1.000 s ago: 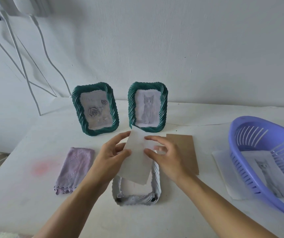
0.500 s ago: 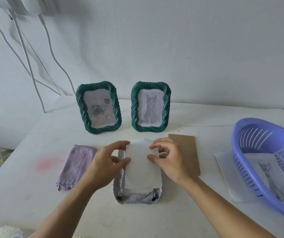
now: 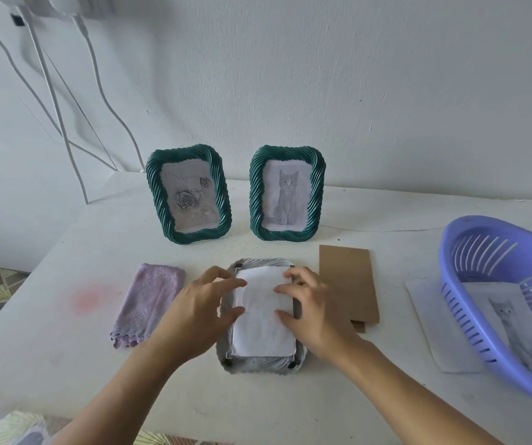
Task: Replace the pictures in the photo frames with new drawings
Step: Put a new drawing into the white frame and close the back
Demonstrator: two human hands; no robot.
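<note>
A white sheet of paper (image 3: 263,319) lies blank side up in the back of a pale, rope-edged picture frame (image 3: 259,364). The frame lies face down on the table (image 3: 258,403), right in front of the person. The sheet fills the opening almost to its corners, and small dark clips show at the frame's corners.

Just to its right lies a brown cardboard backing (image 3: 348,284), and to its left a folded lilac cloth (image 3: 149,303). Behind, against the wall, stand two green frames, one with a rose picture (image 3: 189,194) and one with a cat drawing (image 3: 287,192). At the far right a purple basket (image 3: 502,290) sits on another sheet (image 3: 425,319), with a cat drawing showing through its slots. A faint pink stain (image 3: 88,298) marks the table on the left.

The left grip (image 3: 200,303) rests over the frame's left side, released, fingers (image 3: 235,282) stretched to the paper's edge. The right grip (image 3: 309,303) is also released, its bent fingertips (image 3: 279,289) pressing down on the sheet from the right.
</note>
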